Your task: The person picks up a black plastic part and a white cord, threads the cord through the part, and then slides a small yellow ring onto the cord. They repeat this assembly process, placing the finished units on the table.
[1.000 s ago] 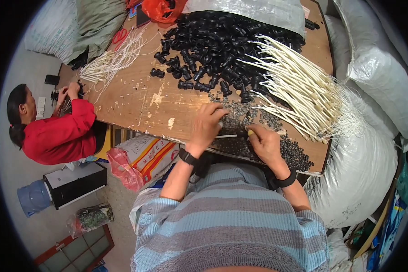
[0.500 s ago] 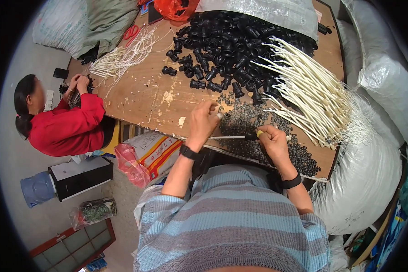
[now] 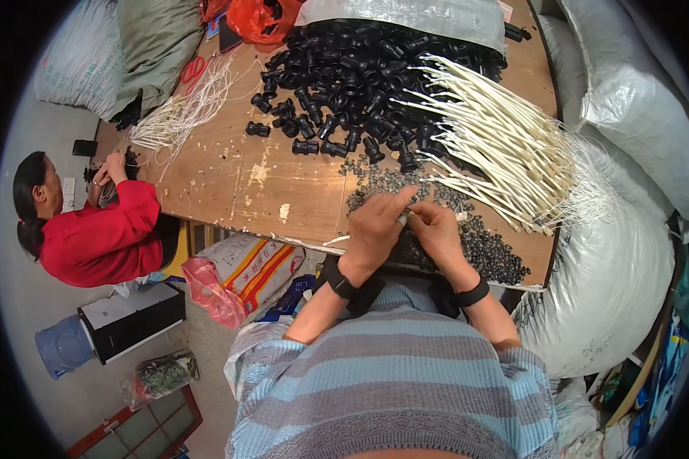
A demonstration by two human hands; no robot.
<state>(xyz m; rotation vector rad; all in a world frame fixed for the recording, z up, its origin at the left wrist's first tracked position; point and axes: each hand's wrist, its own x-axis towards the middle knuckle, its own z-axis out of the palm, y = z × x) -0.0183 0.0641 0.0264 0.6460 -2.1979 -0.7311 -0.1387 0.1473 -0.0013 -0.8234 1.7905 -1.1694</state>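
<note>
From the head camera, we see both hands meeting at the table's (image 3: 214, 180) near edge. The right hand (image 3: 435, 232) narrows to a pinch, apparently on the hidden end of a white rod (image 3: 336, 240), whose other end pokes out beyond the left hand (image 3: 375, 233). We can't tell whether the left grips; its fingers seem brought in to steady things. Small dark pieces (image 3: 500, 258) lie right beside them, and pale rods (image 3: 505, 149) just beyond, presumably for easy reach.
</note>
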